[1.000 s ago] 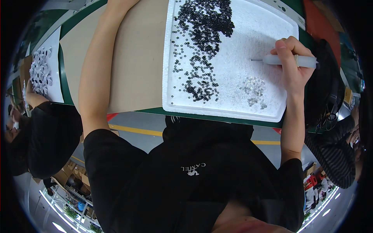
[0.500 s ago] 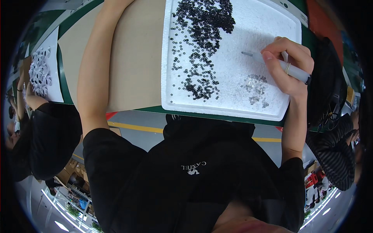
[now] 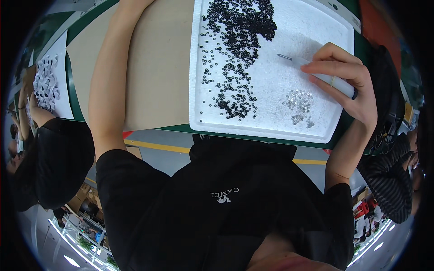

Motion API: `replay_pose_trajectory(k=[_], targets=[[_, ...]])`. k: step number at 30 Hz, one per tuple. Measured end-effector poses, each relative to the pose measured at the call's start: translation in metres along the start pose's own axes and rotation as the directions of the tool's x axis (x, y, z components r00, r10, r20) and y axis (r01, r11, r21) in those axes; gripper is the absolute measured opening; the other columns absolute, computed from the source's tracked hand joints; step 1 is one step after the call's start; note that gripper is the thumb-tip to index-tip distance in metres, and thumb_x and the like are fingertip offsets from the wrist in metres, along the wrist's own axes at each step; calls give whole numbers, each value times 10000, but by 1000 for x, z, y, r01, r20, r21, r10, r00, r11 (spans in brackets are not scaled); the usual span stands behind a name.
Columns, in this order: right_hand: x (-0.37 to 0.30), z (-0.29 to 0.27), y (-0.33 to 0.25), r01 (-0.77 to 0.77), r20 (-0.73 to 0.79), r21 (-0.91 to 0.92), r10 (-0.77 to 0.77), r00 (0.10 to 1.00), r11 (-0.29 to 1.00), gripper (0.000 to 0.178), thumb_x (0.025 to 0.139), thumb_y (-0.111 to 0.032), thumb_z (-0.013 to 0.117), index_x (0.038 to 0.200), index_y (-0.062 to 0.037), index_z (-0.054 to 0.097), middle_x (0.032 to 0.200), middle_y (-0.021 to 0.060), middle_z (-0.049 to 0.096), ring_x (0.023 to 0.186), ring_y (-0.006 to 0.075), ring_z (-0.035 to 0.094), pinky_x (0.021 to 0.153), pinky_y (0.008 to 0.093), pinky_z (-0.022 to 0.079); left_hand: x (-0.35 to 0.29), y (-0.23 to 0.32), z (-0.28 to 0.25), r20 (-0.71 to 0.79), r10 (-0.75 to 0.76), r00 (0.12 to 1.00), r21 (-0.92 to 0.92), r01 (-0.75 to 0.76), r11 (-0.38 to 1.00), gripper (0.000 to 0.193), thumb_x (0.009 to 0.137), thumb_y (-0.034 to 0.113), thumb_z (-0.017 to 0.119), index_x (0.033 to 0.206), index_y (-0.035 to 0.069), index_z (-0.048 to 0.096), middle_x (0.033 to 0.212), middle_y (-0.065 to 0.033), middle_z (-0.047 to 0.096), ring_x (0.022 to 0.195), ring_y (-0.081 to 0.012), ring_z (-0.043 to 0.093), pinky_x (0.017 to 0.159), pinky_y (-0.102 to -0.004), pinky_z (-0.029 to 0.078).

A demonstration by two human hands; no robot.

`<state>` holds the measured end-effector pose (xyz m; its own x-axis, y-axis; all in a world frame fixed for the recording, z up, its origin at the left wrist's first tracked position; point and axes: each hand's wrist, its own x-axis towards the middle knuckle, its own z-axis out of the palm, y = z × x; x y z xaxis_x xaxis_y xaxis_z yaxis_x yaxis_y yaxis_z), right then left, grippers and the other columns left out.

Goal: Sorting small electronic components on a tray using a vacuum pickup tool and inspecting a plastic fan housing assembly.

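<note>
My right hand [image 3: 346, 74] pinches a pen-like tool [image 3: 332, 81] with a whitish barrel, a thin metal tip and a dark rear end. A band is wound round the barrel. The tip points left over a bare part of a white foam tray [image 3: 289, 133]. Many small black rings [image 3: 239, 36] lie to its left, dense at the far side and looser nearer me. Close below my right hand lies a cluster of small clear rings [image 3: 298, 106]. Only the base of my left hand [image 3: 138, 2] shows at the top edge; its fingers are cut off.
A brown board [image 3: 158, 67] lies beside the tray on the green table. To the far left, white pieces with dark ovals [image 3: 46, 83] rest on a white sheet near another person's arm. A black bag-like item [image 3: 386, 90] stands right of the tray. Another person in stripes sits at right.
My right hand has shifted right and its fingers have straightened along the tool. The tool's tip has moved slightly up and left. The tray sits a little further right and lower.
</note>
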<state>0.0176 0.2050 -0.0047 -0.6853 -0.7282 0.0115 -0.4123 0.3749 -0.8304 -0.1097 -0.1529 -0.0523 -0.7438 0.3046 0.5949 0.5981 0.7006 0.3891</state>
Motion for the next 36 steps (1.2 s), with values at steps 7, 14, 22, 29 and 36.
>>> replay_pose_trajectory(k=[7, 14, 22, 29, 36], targets=[[-2, -7, -11, -68, 81, -32, 70, 994, 997, 324, 776, 11, 727, 1097, -30, 743, 961, 94, 625, 810, 173, 606, 709, 263, 466, -1, -4, 2, -11, 31, 999, 36, -31, 999, 390, 836, 59, 675, 1198, 2, 543, 1139, -151, 515, 1035, -297, 566, 869, -312, 465], [-7, -9, -10, -291, 20, -246, 305, 952, 924, 316, 838, -55, 714, 1152, -77, 742, 988, 80, 620, 741, 133, 584, 588, 243, 428, 1, 4, 1, 19, -46, 999, 0, 46, 999, 390, 839, 64, 674, 1202, 7, 544, 1146, -152, 514, 1042, -299, 566, 873, -314, 468], [-7, 0, -5, -176, -110, -280, 151, 982, 944, 299, 799, -70, 751, 1096, -101, 775, 1017, 64, 609, 794, 127, 600, 570, 234, 442, 1, -1, 2, 15, -27, 1000, 27, 27, 999, 391, 843, 70, 674, 1206, 7, 541, 1152, -152, 513, 1048, -301, 566, 876, -317, 469], [-6, -1, -9, -246, -106, -279, 225, 969, 928, 296, 787, -81, 758, 1081, -107, 781, 1023, 63, 604, 823, 131, 612, 581, 233, 452, -2, -4, -2, 20, -44, 999, 5, 44, 999, 395, 843, 69, 676, 1208, 5, 539, 1155, -158, 511, 1050, -307, 565, 878, -319, 469], [-4, -3, -11, -255, -100, -284, 236, 967, 924, 293, 790, -77, 752, 1081, -103, 780, 1025, 61, 595, 811, 132, 614, 588, 231, 455, -1, -7, -3, 33, -42, 999, 3, 41, 999, 390, 864, 107, 685, 1208, -5, 539, 1152, -153, 511, 1039, -293, 569, 867, -314, 473]])
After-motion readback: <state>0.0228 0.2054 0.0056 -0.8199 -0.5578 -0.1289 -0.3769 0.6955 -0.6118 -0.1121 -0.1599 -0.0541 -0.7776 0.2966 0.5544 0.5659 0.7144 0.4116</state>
